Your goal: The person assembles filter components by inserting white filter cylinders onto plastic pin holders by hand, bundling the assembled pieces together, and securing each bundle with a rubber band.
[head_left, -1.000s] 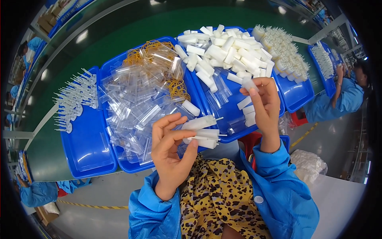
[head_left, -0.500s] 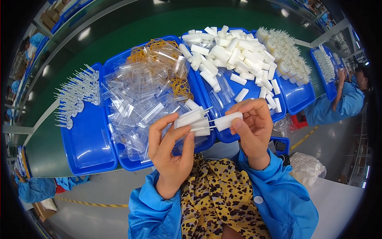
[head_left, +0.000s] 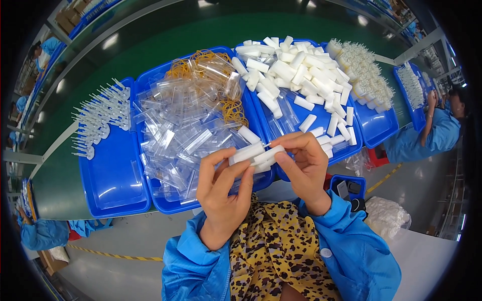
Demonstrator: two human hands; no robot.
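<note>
Clothing: blue jacket (head_left: pixel 346 233) over a yellow top (head_left: pixel 271 256) with dark spots.
Left hand (head_left: pixel 221 193): narrow grip, thumb and fingers closed on a small bundle of white pieces (head_left: pixel 245 154); exact count hidden.
Right hand (head_left: pixel 304 170): thumb and fingers pinching the right end of one more white block (head_left: pixel 268 156), which sits right up against the bundle. Thin white pin (head_left: pixel 267 145) shows by the fingertips.
Work position: bundle and block both in the air, over the near edges of the two middle trays.
Right of the sleeve: small blue bin (head_left: pixel 346 177), then a whitish bag (head_left: pixel 387 215) on the floor.
Sleeve tray (head_left: pixel 173 206): heap of clear sleeves (head_left: pixel 168 138), yellow rubber bands (head_left: pixel 233 111) along its far and right sides.
Block tray (head_left: pixel 321 113): loose white blocks (head_left: pixel 307 70) piled at the far end, some scattered nearer.
Left tray (head_left: pixel 113 186): pronged parts (head_left: pixel 103 113), round bases, at the far end.
Right tray (head_left: pixel 376 120): packed white parts with pins (head_left: pixel 366 75).
Behind trays: green work surface (head_left: pixel 165 32).
Off to the right: co-worker (head_left: pixel 427 128) in blue, at another tray.
</note>
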